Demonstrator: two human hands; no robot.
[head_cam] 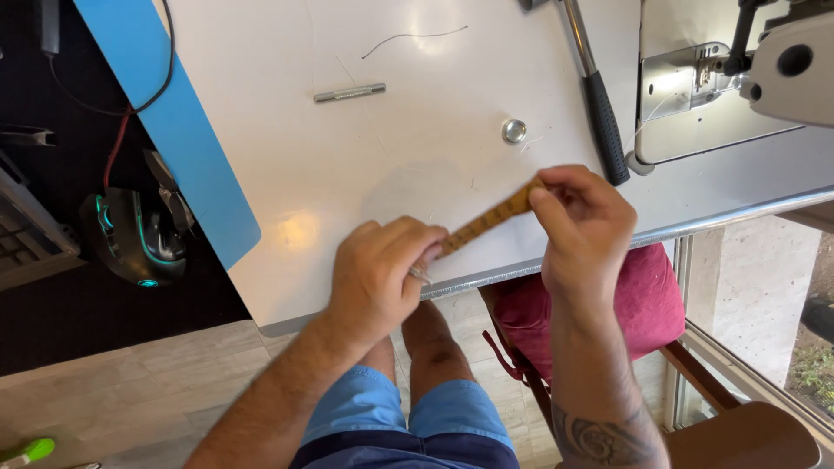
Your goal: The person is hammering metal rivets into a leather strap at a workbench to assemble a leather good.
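Nearest, at the surface's near edge, the left hand (378, 274) is curled almost shut, its fingertips pinching the lower end of a yellow measuring tape (485, 222); something small and metallic shows under its fingers, too small to tell what. Just beyond and to the right, the right hand (580, 221) is closed in a thumb-and-forefinger pinch on the tape's upper end. The tape runs taut between the two hands, slanting up to the right, held just above the white surface (347, 174).

To do this well, I judge the tape should be kept straight and flat, not twisted, with an even pull from both pinches so the markings face up and can be read.

Farther off lie a small round metal cap (513, 131), a black-handled hammer (601, 117) to its right, a short metal rod (349, 92) to the left, and a loose thread (413, 37). At the far right stands a sewing machine (782, 65).
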